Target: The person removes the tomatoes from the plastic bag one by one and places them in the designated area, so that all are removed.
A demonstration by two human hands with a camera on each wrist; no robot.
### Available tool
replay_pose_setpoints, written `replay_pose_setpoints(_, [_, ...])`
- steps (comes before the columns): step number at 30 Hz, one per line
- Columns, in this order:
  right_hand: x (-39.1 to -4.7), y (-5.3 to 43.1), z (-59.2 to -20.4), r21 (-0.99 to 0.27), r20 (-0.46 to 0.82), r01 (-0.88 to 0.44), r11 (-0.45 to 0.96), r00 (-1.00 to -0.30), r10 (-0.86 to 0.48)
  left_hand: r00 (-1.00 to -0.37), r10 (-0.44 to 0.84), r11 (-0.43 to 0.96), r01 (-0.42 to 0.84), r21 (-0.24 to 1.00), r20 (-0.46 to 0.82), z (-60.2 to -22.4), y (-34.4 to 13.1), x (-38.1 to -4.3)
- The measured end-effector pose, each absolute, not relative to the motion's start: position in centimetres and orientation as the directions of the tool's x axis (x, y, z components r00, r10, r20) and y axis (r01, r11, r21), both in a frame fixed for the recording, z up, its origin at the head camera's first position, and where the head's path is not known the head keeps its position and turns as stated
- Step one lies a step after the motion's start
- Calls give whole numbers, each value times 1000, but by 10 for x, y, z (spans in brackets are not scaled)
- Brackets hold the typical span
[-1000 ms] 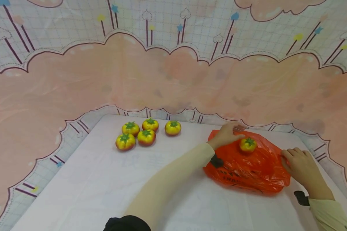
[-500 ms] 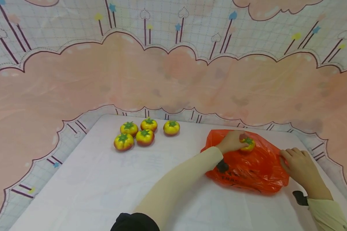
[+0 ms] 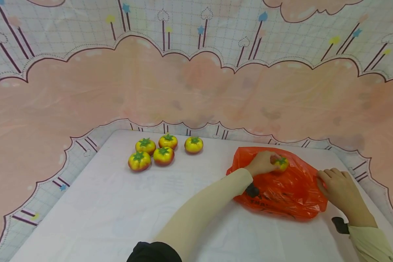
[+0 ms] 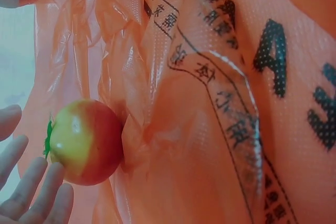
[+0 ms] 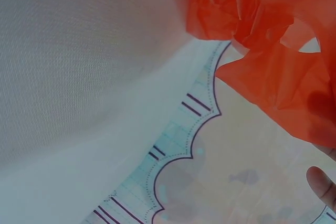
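Note:
A red plastic bag (image 3: pixel 298 196) with dark lettering lies on the white table. One yellow-and-red tomato (image 3: pixel 283 165) with a green leafy top sits on it. My left hand (image 3: pixel 262 162) is at this tomato's left side. In the left wrist view its fingers (image 4: pixel 50 190) are spread, tips at the leafy side of the tomato. My right hand (image 3: pixel 338 189) pinches the bag's right edge. At the right wrist view's lower right, the right thumb (image 5: pixel 320 182) shows below the red plastic.
Several more tomatoes (image 3: pixel 163 155) stand in a loose group at the back left of the table (image 3: pixel 118 203). A peach-coloured printed cloth (image 3: pixel 170 87) rises behind the table's far edge.
My left hand has come down from behind and above the tomato on the bag to its side, fingers now overlapping it. The right hand keeps its hold on the bag.

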State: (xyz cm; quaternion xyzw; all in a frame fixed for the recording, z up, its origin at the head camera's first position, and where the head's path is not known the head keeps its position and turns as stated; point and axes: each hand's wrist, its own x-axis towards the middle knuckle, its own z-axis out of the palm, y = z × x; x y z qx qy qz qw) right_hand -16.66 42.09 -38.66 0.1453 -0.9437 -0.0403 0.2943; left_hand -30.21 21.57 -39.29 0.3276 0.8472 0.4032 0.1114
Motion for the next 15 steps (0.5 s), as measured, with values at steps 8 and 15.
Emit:
replay_pose_setpoints(8, [-167, 423, -388, 161, 539, -250, 955, -788, -297, -792, 610, 498, 409, 765, 27, -398, 217, -304])
replay_pose_setpoints(15, [-168, 425, -388, 157, 532, -258, 953, -791, -302, -799, 600, 490, 403, 773, 36, -399, 217, -305])
